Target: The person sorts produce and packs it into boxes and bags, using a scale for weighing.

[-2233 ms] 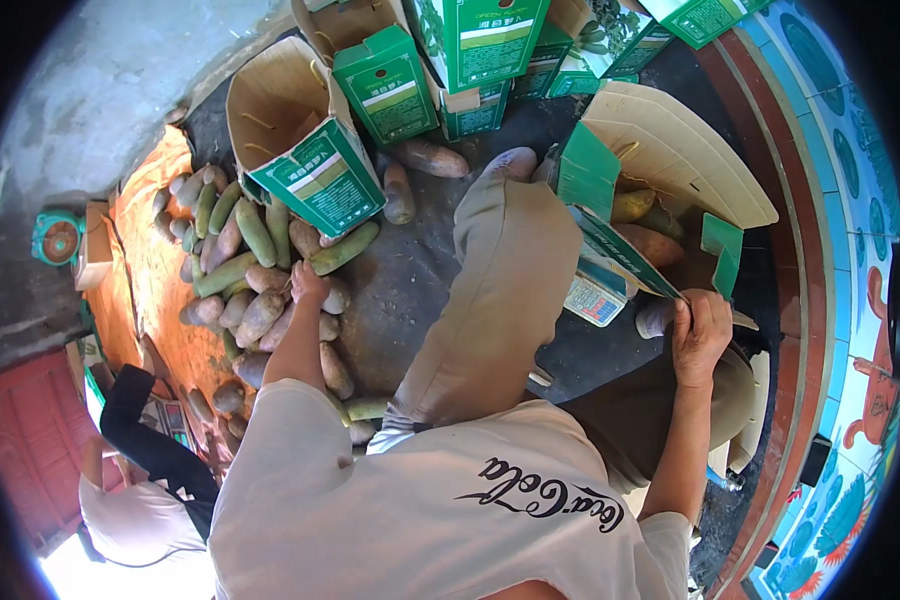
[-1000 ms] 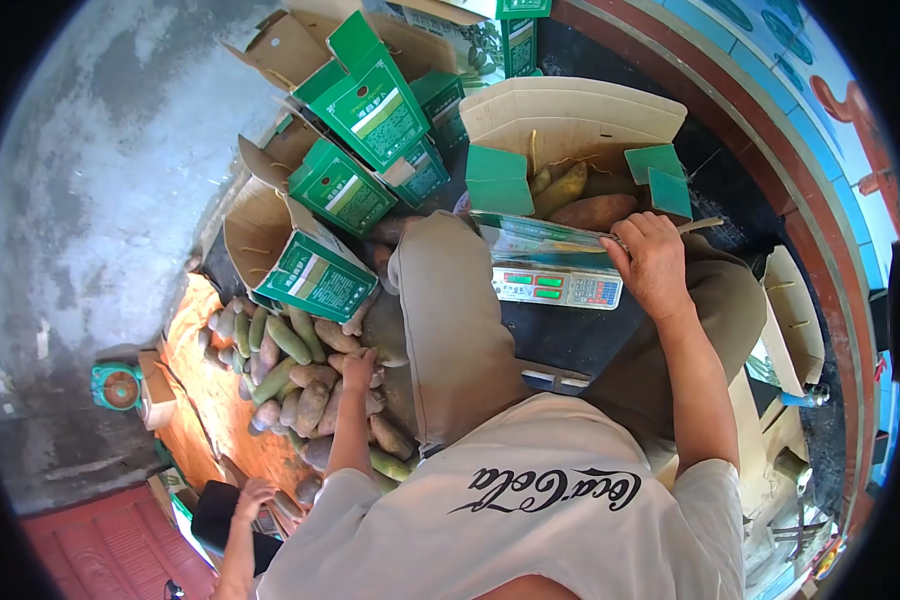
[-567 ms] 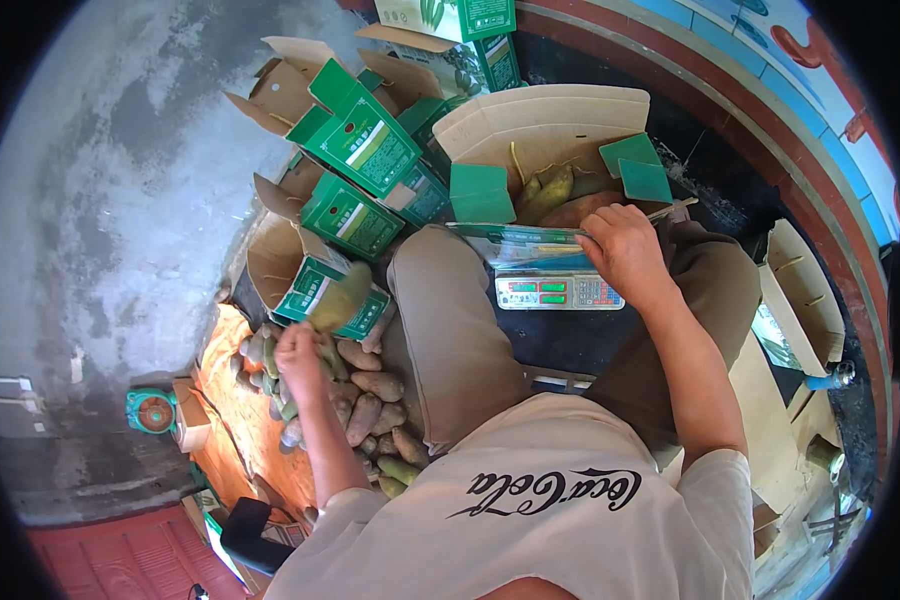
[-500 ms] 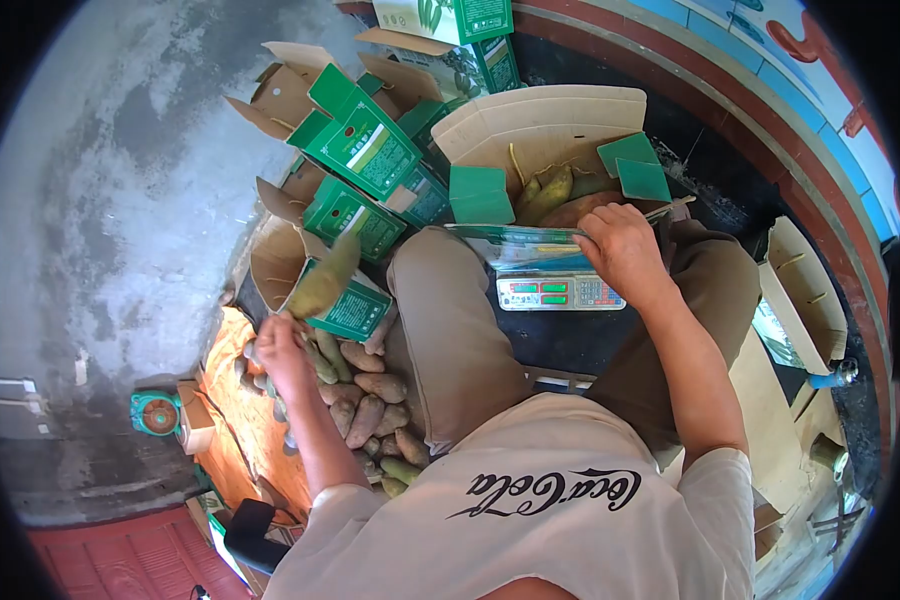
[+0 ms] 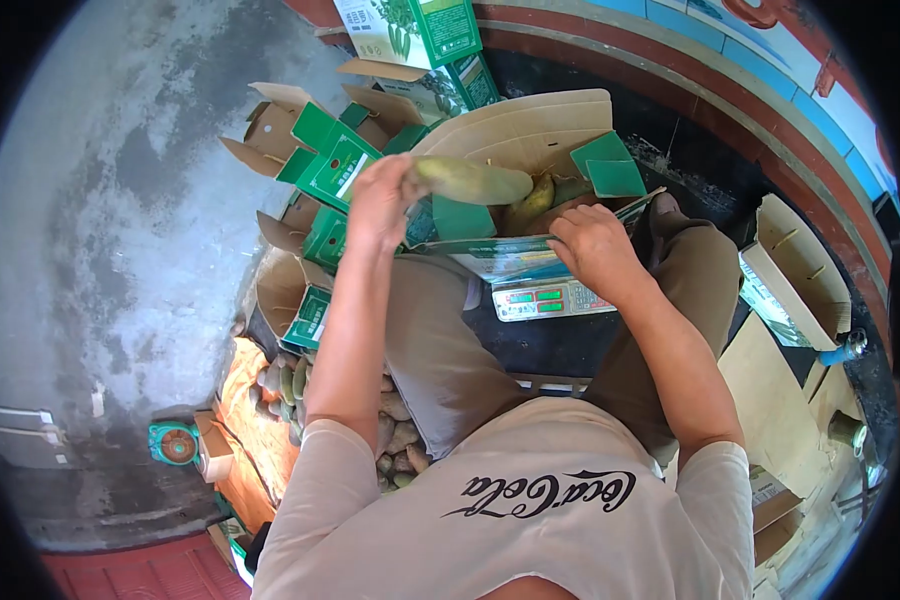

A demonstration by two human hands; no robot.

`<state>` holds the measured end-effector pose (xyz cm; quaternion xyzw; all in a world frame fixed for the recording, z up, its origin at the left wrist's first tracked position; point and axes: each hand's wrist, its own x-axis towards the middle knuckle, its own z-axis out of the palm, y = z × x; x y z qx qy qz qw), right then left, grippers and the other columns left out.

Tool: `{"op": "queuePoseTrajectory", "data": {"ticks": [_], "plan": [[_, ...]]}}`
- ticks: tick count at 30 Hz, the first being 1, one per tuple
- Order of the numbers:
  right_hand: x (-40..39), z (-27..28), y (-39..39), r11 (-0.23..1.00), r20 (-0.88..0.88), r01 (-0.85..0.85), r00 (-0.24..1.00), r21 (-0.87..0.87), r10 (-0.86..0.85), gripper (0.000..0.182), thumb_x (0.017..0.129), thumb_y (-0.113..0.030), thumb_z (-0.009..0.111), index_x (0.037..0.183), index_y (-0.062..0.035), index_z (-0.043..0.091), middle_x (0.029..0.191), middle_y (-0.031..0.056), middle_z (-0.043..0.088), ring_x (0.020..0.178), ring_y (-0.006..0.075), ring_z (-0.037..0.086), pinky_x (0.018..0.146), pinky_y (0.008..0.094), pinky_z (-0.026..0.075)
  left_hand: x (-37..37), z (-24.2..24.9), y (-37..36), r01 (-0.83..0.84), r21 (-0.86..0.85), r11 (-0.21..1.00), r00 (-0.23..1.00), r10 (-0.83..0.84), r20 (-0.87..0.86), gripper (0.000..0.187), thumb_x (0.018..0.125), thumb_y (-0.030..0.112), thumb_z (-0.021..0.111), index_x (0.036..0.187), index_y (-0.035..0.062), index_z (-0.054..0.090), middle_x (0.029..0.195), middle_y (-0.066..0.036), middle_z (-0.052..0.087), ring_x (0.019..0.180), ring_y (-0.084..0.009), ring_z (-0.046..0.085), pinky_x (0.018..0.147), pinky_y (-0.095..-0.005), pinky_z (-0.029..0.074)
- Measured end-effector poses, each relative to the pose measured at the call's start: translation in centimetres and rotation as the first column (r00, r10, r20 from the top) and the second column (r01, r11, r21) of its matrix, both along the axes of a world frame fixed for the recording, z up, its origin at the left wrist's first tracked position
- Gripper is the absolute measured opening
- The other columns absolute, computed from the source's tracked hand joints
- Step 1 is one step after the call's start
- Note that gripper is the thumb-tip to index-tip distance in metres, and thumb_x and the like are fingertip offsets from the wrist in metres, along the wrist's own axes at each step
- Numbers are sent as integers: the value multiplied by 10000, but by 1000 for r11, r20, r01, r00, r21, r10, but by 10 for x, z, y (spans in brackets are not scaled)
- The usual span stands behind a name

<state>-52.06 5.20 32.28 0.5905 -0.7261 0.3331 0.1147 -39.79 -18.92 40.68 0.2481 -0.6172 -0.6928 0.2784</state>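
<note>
My left hand (image 5: 378, 200) grips one end of a long green radish (image 5: 475, 182), holding it level over the left side of an open cardboard box (image 5: 530, 123). Inside the box lie several more green radishes (image 5: 532, 205) and a browner root, partly hidden by the near wall and my hand. My right hand (image 5: 598, 248) is closed over the top edge of the box's near side. Under the box sits a white digital scale (image 5: 522, 303) with lit green displays.
A pile of green and brownish roots (image 5: 402, 436) lies by my left leg, beside an orange sheet (image 5: 245, 470). Several green cartons (image 5: 320, 165) stand at the left and back. Another open box (image 5: 805, 265) is on the right, near flat cardboard (image 5: 770, 395).
My left hand has brought the radish up and right from beside the pile to over the box. My right hand keeps hold of the box edge. The view has shifted slightly.
</note>
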Motion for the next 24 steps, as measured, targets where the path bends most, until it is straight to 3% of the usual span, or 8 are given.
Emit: {"op": "queuePoseTrajectory", "data": {"ticks": [3, 6, 7, 10, 11, 14, 17, 24], "plan": [[1, -3, 1, 1000, 10, -3, 1000, 5, 3, 123, 735, -134, 686, 780, -63, 597, 758, 83, 584, 782, 258, 573, 739, 378, 434, -35, -18, 12, 216, -168, 962, 966, -186, 180, 199, 904, 139, 567, 736, 38, 593, 605, 8, 489, 521, -103, 465, 627, -305, 480], [0, -3, 1, 1000, 19, -8, 1000, -3, 8, 127, 733, -130, 687, 781, -61, 591, 756, 82, 577, 779, 261, 568, 735, 378, 434, -60, -41, 17, 267, 6, 964, 944, -263, 198, 228, 920, 169, 559, 719, 61, 552, 615, -6, 493, 585, -135, 512, 736, -321, 508], [0, -3, 1, 1000, 16, -5, 1000, 3, 5, 123, 737, -137, 684, 773, -64, 593, 756, 78, 582, 782, 256, 573, 741, 375, 433, -66, -54, 11, 292, 41, 956, 935, -294, 197, 247, 929, 203, 548, 772, 16, 585, 682, -46, 580, 649, -158, 574, 773, -302, 497], [0, -1, 1, 1000, 13, 0, 1000, 0, 0, 119, 740, -145, 682, 764, -67, 594, 757, 73, 587, 786, 249, 577, 748, 371, 431, -73, -84, -3, 440, -315, 841, 782, -186, 595, 299, 934, 245, 538, 911, -39, 630, 831, -113, 665, 767, -196, 635, 810, -304, 488], [0, -1, 1, 1000, 14, 3, 1000, -5, -3, 120, 740, -145, 682, 764, -68, 594, 758, 72, 587, 787, 249, 577, 748, 370, 430, -70, -92, -7, 485, -334, 808, 742, -178, 646, 361, 931, 271, 536, 1058, -54, 628, 955, -153, 682, 871, -210, 653, 836, -336, 485], [-1, -1, 2, 1000, 32, -2, 999, 17, 1, 119, 741, -145, 682, 764, -69, 594, 759, 72, 586, 789, 248, 575, 750, 370, 429, -54, -91, -13, 454, -685, 570, 803, 73, 592, 343, 916, 256, 561, 1082, -35, 633, 972, -132, 683, 883, -188, 650, 835, -317, 482], [0, -2, 2, 1000, 10, -6, 1000, 16, 5, 121, 739, -148, 684, 761, -72, 593, 754, 72, 582, 784, 248, 572, 746, 369, 428, -31, -78, -15, 263, -688, 676, 894, 96, 437, 320, 880, 254, 579, 1037, -17, 642, 939, -182, 680, 881, -271, 664, 800, -340, 496], [1, 0, -3, 999, -14, 8, 1000, 39, -8, 122, 729, -144, 691, 757, -77, 593, 735, 68, 569, 761, 248, 565, 722, 372, 425, 21, -58, -22, 8, -549, 836, 963, 141, 228, 216, 883, 155, 578, 987, -13, 668, 927, -128, 693, 901, -198, 654, 822, -314, 487]]}}
